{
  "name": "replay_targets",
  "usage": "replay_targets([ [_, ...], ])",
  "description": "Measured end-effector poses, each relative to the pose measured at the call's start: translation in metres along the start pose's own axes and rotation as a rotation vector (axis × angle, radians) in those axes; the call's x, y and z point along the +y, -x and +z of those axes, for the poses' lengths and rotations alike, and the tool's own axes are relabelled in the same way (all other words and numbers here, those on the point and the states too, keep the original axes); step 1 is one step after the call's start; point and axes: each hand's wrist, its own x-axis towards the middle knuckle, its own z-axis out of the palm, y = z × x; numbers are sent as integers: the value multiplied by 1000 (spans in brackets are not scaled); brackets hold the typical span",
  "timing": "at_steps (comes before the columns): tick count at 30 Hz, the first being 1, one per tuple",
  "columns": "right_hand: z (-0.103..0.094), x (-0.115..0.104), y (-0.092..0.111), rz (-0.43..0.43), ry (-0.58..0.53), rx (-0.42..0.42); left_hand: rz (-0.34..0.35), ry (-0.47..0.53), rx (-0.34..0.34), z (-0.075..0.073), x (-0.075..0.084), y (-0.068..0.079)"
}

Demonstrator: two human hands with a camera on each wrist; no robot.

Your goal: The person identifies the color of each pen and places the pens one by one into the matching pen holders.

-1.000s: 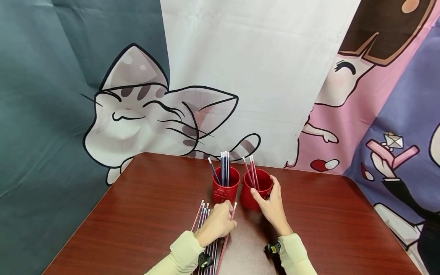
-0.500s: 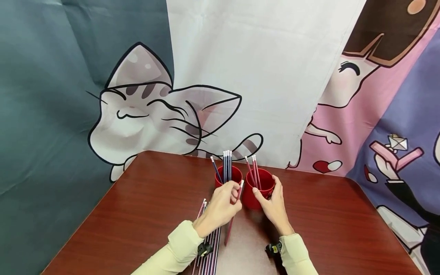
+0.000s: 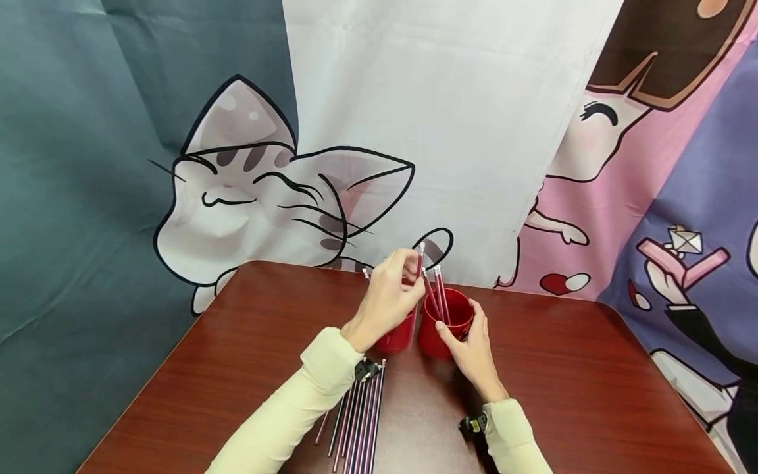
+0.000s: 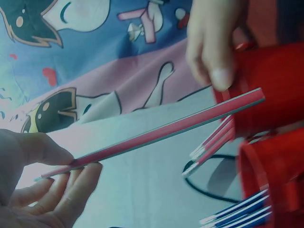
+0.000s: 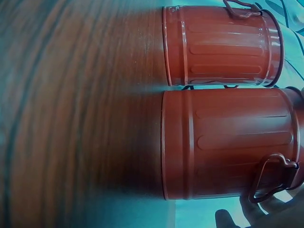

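Observation:
My left hand [image 3: 387,296] pinches a red pencil [image 4: 166,129] near its eraser end, thumb against fingers. In the head view the hand is above the left red pencil cup [image 3: 395,339] and covers much of its mouth. My right hand [image 3: 476,352] holds the right red pencil cup [image 3: 435,342] by its rim, thumb at the front, fingers at the far right side. A few red pencils [image 3: 441,296] lean inside that cup, erasers up. Blue pencils [image 4: 237,211] stand in the left cup. Both cups are upright, with ribbed walls and small wire handles.
Several red and dark blue pencils [image 3: 358,421] lie in a loose bundle on the brown wooden table [image 3: 254,342], partly under the left forearm. A cartoon-printed cloth [image 3: 462,131] hangs behind the table's far edge.
My left hand picked up a red pencil from beside the bundle, then raised it up and away over the left cup. The right hand has kept its hold on the right cup.

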Motion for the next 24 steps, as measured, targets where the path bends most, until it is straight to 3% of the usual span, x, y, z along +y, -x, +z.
replay_targets([
  [5, -1, 0, 0, 8, 1, -3, 65, 25, 32, 1, 6, -24],
  [11, -4, 1, -1, 2, 23, 4, 90, 53, 48, 15, 7, -37],
  [17, -3, 4, 0, -3, 32, -2, 78, 75, 50, 33, -1, -36],
  [24, -1, 5, -1, -9, 24, 2, 42, 69, -12, 43, -14, -25],
])
